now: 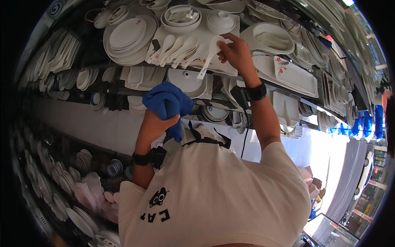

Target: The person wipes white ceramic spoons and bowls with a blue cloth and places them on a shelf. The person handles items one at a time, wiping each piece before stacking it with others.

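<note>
A white ceramic soup spoon (211, 55) is gripped at its bowl end by my right hand (236, 52), its handle slanting down to the left over the shelf's front edge. My left hand (155, 128) clutches a bunched blue cloth (166, 101) in front of my chest, apart from the spoon. Left of the held spoon, several more white soup spoons (177, 48) lie side by side on a pale textured mat (224, 68). A lidded white bowl (221, 21) stands just beyond my right hand.
Stacked white bowls (181, 18) and round plates (127, 35) fill the shelf behind and left. Rectangular dishes with red flowers (288, 72) sit to the right. Lower shelves hold more crockery, including a white basin-like dish (187, 80). Plates (84, 222) crowd the lower left.
</note>
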`<state>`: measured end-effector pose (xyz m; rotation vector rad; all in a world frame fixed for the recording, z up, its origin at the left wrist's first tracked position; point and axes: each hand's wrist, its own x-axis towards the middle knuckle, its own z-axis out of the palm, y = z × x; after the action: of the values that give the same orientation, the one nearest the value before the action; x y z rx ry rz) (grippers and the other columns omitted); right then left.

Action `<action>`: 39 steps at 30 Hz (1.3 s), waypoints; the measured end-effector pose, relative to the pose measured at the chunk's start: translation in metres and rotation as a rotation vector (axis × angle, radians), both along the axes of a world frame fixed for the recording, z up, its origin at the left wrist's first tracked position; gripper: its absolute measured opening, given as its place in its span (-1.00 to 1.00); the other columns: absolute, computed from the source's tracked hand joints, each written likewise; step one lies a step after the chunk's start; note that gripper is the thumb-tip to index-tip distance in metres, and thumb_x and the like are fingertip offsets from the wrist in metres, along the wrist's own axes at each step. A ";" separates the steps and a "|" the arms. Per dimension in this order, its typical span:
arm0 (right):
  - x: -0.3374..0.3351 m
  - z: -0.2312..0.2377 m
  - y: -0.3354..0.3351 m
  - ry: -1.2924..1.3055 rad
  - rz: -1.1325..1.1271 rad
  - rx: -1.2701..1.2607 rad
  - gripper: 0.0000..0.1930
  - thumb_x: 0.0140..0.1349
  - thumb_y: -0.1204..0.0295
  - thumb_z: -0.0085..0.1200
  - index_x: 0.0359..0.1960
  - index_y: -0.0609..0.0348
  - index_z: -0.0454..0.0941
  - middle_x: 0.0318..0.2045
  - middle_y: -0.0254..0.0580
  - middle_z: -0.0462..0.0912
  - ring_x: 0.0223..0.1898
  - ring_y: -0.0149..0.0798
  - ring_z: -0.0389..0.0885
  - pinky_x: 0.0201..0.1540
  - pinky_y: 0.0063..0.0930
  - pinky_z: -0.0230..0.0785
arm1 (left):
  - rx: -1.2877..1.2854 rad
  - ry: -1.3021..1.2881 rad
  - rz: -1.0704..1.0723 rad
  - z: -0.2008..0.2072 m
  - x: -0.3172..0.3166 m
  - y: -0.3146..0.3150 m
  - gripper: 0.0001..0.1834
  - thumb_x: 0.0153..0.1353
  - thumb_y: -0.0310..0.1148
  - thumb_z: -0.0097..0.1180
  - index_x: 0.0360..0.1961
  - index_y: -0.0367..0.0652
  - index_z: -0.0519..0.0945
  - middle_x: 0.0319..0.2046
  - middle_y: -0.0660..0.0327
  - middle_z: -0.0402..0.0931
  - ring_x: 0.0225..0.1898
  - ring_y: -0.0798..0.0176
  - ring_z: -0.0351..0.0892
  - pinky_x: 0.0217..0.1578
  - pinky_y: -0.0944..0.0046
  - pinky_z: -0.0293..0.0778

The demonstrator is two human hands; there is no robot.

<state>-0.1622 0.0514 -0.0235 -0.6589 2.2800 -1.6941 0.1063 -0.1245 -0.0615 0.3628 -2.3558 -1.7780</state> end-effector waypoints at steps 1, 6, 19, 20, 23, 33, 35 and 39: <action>-0.011 -0.013 -0.006 -0.063 0.027 -0.040 -0.73 0.26 0.44 0.06 -0.05 0.33 0.49 -0.57 -0.09 0.65 -0.61 -0.37 0.62 -0.55 -0.53 0.49 | 0.011 0.026 0.010 -0.004 0.005 0.001 -0.50 -0.06 -0.42 0.38 -0.07 -0.29 0.49 -0.21 0.14 0.55 -0.18 0.28 0.52 -0.12 0.24 0.47; -0.034 -0.056 -0.030 -0.101 0.084 0.059 -0.68 0.23 0.50 0.03 0.01 0.35 0.45 -0.55 -0.07 0.66 -0.58 -0.33 0.66 -0.53 -0.48 0.55 | 0.109 -0.090 0.068 -0.005 0.027 0.012 -0.46 -0.06 -0.42 0.38 -0.02 -0.31 0.47 -0.14 0.13 0.52 -0.08 0.25 0.49 -0.03 0.21 0.43; -0.047 -0.076 -0.045 -0.046 0.076 0.210 -0.65 0.20 0.49 0.04 -0.02 0.31 0.26 -0.61 -0.12 0.62 -0.65 -0.29 0.61 -0.59 -0.44 0.51 | 0.205 -0.107 0.108 -0.017 0.038 0.025 -0.45 -0.02 -0.45 0.38 0.01 -0.33 0.44 -0.12 0.16 0.51 -0.06 0.27 0.49 -0.02 0.22 0.43; -0.048 -0.074 -0.045 -0.034 0.077 0.212 -0.65 0.21 0.48 0.05 -0.02 0.31 0.26 -0.61 -0.12 0.62 -0.65 -0.29 0.60 -0.59 -0.45 0.51 | 0.205 -0.107 0.102 -0.016 0.038 0.026 -0.46 -0.01 -0.46 0.37 0.00 -0.32 0.44 -0.13 0.17 0.51 -0.07 0.28 0.49 -0.02 0.22 0.44; -0.043 -0.069 -0.041 -0.016 0.074 0.208 -0.61 0.21 0.38 0.10 -0.03 0.30 0.26 -0.64 -0.11 0.61 -0.67 -0.27 0.61 -0.62 -0.43 0.47 | 0.200 -0.103 0.085 -0.013 0.032 0.029 -0.50 0.00 -0.48 0.36 -0.02 -0.31 0.46 -0.14 0.19 0.51 -0.08 0.29 0.49 -0.03 0.23 0.44; -0.163 -0.037 0.084 0.716 -0.363 0.619 -0.78 0.11 0.32 0.04 -0.32 0.18 0.60 -0.41 0.13 0.67 -0.32 0.17 0.66 -0.22 0.01 0.52 | 0.176 -0.034 0.053 -0.015 0.018 0.024 -0.50 -0.01 -0.46 0.37 -0.03 -0.30 0.46 -0.14 0.20 0.50 -0.08 0.31 0.48 -0.01 0.24 0.42; -0.225 -0.044 0.141 0.757 -0.430 0.868 -0.78 0.10 0.36 0.01 -0.28 0.15 0.61 -0.30 0.12 0.67 -0.26 0.18 0.65 -0.20 0.02 0.52 | 0.208 -0.041 0.032 -0.013 0.013 0.026 -0.49 0.00 -0.45 0.37 -0.02 -0.29 0.46 -0.14 0.21 0.50 -0.07 0.31 0.47 -0.01 0.24 0.42; -0.251 -0.031 0.162 0.631 -0.405 1.093 -0.76 0.10 0.39 -0.01 -0.24 0.16 0.61 -0.21 0.12 0.66 -0.15 0.19 0.63 -0.14 -0.01 0.51 | 0.261 -0.133 0.010 -0.017 0.017 0.020 -0.49 0.01 -0.42 0.37 -0.01 -0.28 0.46 -0.13 0.21 0.50 -0.05 0.33 0.46 0.00 0.25 0.41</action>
<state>-0.4131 0.2136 -0.0540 -0.4907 3.3730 -0.0556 0.1236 -0.1043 -0.0781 0.5427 -2.2009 -2.1233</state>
